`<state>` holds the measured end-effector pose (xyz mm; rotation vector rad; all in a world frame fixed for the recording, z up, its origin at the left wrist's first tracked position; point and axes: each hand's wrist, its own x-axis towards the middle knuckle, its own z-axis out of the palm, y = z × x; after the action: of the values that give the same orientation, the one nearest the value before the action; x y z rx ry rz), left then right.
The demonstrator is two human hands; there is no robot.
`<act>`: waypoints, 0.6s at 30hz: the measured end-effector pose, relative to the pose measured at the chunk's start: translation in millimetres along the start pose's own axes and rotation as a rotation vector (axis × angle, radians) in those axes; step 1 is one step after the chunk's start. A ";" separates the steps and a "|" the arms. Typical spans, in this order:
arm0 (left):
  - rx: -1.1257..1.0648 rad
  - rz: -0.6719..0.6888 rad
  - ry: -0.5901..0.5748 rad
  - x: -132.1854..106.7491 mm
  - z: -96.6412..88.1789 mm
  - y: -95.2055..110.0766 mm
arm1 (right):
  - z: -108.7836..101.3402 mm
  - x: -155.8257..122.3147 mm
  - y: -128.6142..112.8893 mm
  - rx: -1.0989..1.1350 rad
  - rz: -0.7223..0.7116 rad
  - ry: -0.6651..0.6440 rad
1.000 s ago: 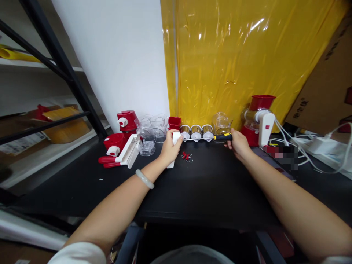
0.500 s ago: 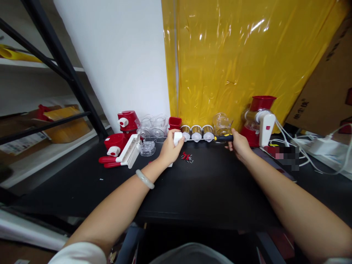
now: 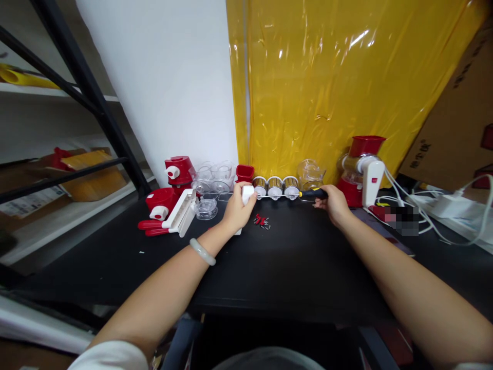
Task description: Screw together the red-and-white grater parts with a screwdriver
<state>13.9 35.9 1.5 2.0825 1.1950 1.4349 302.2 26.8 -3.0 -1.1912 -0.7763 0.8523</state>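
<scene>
My left hand point(image 3: 238, 208) is closed around a white plastic part point(image 3: 247, 193), whose lower end shows under the palm. In my right hand point(image 3: 332, 201) is the black and yellow handle of a screwdriver point(image 3: 313, 193). Its long thin shaft runs level to the left and meets the white part near my left thumb; the tip itself is too small to make out. On the table between my hands lies a small pile of red pieces and screws point(image 3: 262, 221). Three metal grater drums point(image 3: 275, 188) stand in a row behind the shaft.
Red and white bases point(image 3: 160, 201), white handles with red grips point(image 3: 175, 218) and clear plastic cups point(image 3: 214, 177) stand at the left. A clear housing point(image 3: 311, 174) is at the back. An assembled red grater point(image 3: 365, 172), white cables point(image 3: 421, 205) and a power strip point(image 3: 449, 204) occupy the right.
My right hand's fingers have shifted slightly on the screwdriver handle. My left hand and the white part have hardly moved.
</scene>
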 end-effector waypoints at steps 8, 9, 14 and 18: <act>0.006 0.020 0.009 0.2 -0.1 -0.1 | -1.1 2.1 4.3 -0.001 -0.046 -0.022; 0.007 0.020 0.008 0.1 -0.1 -0.1 | -1.2 2.2 4.6 -0.009 -0.049 -0.023; 0.011 0.025 0.005 -0.3 -0.7 0.6 | -1.5 2.0 5.0 -0.011 -0.066 -0.033; 0.021 0.020 -0.003 -0.4 -1.4 2.0 | -2.5 2.6 6.7 -0.019 -0.096 -0.041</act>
<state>13.5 34.1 3.3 2.1150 1.1963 1.4340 304.6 29.0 -9.8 -1.1463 -0.8701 0.7936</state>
